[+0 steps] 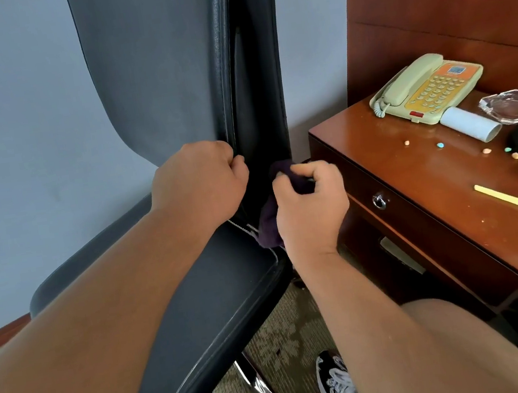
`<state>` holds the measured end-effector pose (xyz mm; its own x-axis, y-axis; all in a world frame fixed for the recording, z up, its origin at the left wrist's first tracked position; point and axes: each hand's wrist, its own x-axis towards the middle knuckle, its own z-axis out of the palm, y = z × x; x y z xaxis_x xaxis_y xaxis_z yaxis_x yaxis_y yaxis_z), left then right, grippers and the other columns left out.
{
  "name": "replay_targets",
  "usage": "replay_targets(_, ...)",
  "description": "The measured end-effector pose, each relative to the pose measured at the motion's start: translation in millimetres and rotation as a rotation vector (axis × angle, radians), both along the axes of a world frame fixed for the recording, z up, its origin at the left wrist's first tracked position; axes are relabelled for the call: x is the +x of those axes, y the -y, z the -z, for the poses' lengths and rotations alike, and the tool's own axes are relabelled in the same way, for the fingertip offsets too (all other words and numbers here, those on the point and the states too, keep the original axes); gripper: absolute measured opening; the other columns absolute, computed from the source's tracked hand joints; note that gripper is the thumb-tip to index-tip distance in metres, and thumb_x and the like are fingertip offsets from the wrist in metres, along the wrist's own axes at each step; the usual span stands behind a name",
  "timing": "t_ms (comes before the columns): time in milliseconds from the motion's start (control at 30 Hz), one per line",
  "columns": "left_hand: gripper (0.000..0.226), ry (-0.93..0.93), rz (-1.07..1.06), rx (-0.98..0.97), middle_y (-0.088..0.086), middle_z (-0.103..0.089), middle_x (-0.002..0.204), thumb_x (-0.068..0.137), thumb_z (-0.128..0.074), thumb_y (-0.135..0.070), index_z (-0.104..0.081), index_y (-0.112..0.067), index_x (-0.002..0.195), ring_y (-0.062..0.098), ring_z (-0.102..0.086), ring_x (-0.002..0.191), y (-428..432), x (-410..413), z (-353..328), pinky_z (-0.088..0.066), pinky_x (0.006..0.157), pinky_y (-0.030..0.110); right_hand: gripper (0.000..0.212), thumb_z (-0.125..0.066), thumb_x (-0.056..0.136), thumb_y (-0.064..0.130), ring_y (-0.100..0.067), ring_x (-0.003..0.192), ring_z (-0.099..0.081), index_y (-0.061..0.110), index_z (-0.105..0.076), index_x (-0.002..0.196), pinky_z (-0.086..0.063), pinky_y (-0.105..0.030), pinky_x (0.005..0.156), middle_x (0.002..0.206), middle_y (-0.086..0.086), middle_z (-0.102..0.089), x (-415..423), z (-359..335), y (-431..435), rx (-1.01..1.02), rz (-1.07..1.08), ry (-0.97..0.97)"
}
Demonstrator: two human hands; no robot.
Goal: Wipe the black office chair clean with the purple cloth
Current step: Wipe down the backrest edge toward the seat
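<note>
The chair [167, 76] stands before you beside the desk [417, 194]. Your left hand [197, 185] grips the backrest's edge. Your right hand [310, 204] holds the bunched cloth [270, 224] against the backrest's side, just above the seat.

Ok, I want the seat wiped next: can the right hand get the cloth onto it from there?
Probably yes. The right hand grips the purple cloth right beside the seat, whose corner there is bare; only the left forearm crosses over part of it.
</note>
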<state>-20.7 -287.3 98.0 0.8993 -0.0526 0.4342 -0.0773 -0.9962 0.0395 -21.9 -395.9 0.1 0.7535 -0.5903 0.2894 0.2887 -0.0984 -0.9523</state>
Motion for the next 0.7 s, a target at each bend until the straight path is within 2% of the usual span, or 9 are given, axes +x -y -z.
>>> replay_targets(100,0.041,-0.007,-0.024,0.011,0.0,-0.045,0.057,0.093,-0.045,-0.036,-0.039,-0.016,0.058,0.015,-0.04,0.05,-1,2,-1,-0.026,0.047,0.026,0.011,-0.074,0.077,0.018,-0.016,0.087,-0.064,0.019,-0.066,0.084,-0.056,-0.042,0.079,0.093,0.0,-0.065,-4,23,-6,0.168,-0.04,-0.236)
replay_targets(167,0.041,-0.009,-0.029,0.013,0.0,-0.046,0.057,0.093,-0.045,-0.037,-0.038,-0.016,0.058,0.016,-0.04,0.049,0,2,-1,-0.026,0.047,0.025,0.01,-0.073,0.077,0.018,-0.021,0.087,-0.066,0.02,-0.066,0.082,-0.057,-0.045,0.076,0.093,-0.003,-0.066,-5,26,-7,0.254,-0.051,-0.286)
replay_targets(233,0.041,-0.007,-0.026,0.005,0.0,-0.046,0.056,0.093,-0.045,-0.036,-0.038,-0.016,0.058,0.016,-0.041,0.049,-1,2,0,-0.027,0.047,0.025,0.01,-0.073,0.077,0.02,-0.019,0.086,-0.066,0.021,-0.066,0.083,-0.058,-0.042,0.076,0.092,-0.001,-0.066,-5,16,-7,0.239,-0.055,-0.236)
replay_targets(300,0.042,-0.003,-0.015,-0.001,-0.001,-0.046,0.056,0.094,-0.046,-0.036,-0.039,-0.016,0.058,0.016,-0.041,0.049,-1,1,0,-0.027,0.047,0.025,0.011,-0.073,0.077,0.024,-0.009,0.085,-0.063,0.022,-0.066,0.086,-0.057,-0.031,0.075,0.091,0.004,-0.065,-4,-1,-5,0.143,-0.028,-0.083)
replay_targets(367,0.042,0.001,0.002,-0.006,0.0,-0.047,0.056,0.094,-0.046,-0.036,-0.039,-0.015,0.058,0.016,-0.042,0.049,-1,0,0,-0.029,0.047,0.025,0.013,-0.072,0.077,0.026,-0.007,0.084,-0.061,0.021,-0.065,0.087,-0.053,-0.022,0.072,0.09,0.006,-0.062,-1,-16,0,0.079,0.013,0.075)
replay_targets(433,0.042,-0.001,0.007,-0.01,0.0,-0.047,0.055,0.093,-0.047,-0.036,-0.039,-0.015,0.058,0.017,-0.043,0.049,-1,-1,0,-0.031,0.048,0.026,0.012,-0.071,0.077,0.025,-0.008,0.083,-0.06,0.02,-0.063,0.086,-0.052,-0.023,0.071,0.089,0.006,-0.06,4,-14,4,0.062,0.017,0.099)
replay_targets(533,0.042,-0.017,-0.008,-0.007,0.001,-0.047,0.056,0.093,-0.046,-0.036,-0.039,-0.015,0.058,0.018,-0.043,0.049,0,0,-2,-0.034,0.05,0.027,0.011,-0.069,0.077,0.021,-0.012,0.081,-0.059,0.019,-0.059,0.082,-0.054,-0.034,0.073,0.089,0.001,-0.06,1,17,3,0.045,-0.045,-0.119)
replay_targets(600,0.041,-0.029,-0.015,-0.011,0.001,-0.047,0.056,0.093,-0.045,-0.036,-0.038,-0.014,0.059,0.019,-0.044,0.05,0,1,-3,-0.036,0.052,0.028,0.012,-0.07,0.078,0.02,-0.016,0.084,-0.063,0.021,-0.059,0.083,-0.057,-0.035,0.071,0.093,0.001,-0.061,-5,38,-1,0.046,-0.099,-0.269)
replay_targets(700,0.041,-0.029,-0.016,-0.004,0.001,-0.047,0.057,0.093,-0.045,-0.036,-0.039,-0.015,0.059,0.019,-0.044,0.05,0,1,-3,-0.036,0.051,0.028,0.013,-0.07,0.08,0.018,-0.02,0.084,-0.067,0.025,-0.059,0.082,-0.059,-0.036,0.067,0.094,0.0,-0.064,-7,48,-5,0.156,-0.105,-0.368)
